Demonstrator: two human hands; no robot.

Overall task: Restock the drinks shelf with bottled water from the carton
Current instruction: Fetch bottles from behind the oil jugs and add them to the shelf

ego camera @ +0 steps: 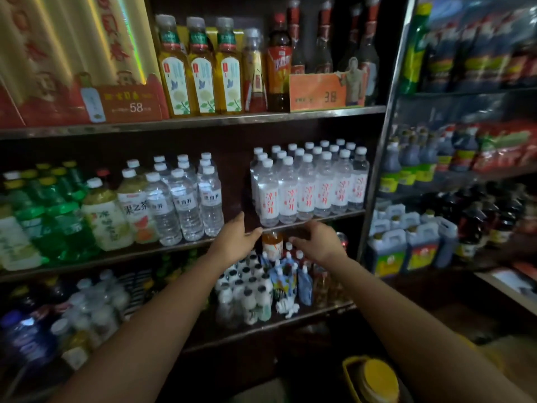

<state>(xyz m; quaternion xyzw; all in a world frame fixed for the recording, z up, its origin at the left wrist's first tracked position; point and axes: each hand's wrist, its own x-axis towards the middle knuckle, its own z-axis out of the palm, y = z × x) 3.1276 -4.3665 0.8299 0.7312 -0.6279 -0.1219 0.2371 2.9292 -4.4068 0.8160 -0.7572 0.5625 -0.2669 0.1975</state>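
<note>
— What does the place look like from where you sit?

— I see a dim shop with dark shelving filling the frame. The middle shelf point(319, 219) runs across the centre, with a block of bottled water point(308, 181), white caps and red lettering, standing upright in tight rows at centre right. A smaller group of clear bottles point(186, 199) stands to its left, with an open gap between the two. Green and yellow drink bottles point(58, 210) fill the far left.

— And the hands?

— My left hand point(235, 242) and right hand point(316, 242) both reach toward the shelf edge below the gap, fingers loosely spread, gripping nothing. Neither touches a bottle.

— What is hard to read?

— The right-hand rack point(453, 170) is blurred; I make out dark jugs and packets only. The lower shelf behind my hands holds small white bottles point(247, 286), partly covered by my wrists. A yellow lid point(374, 379) sits at bottom centre, cut by the frame. I cannot make out the carton.
</note>
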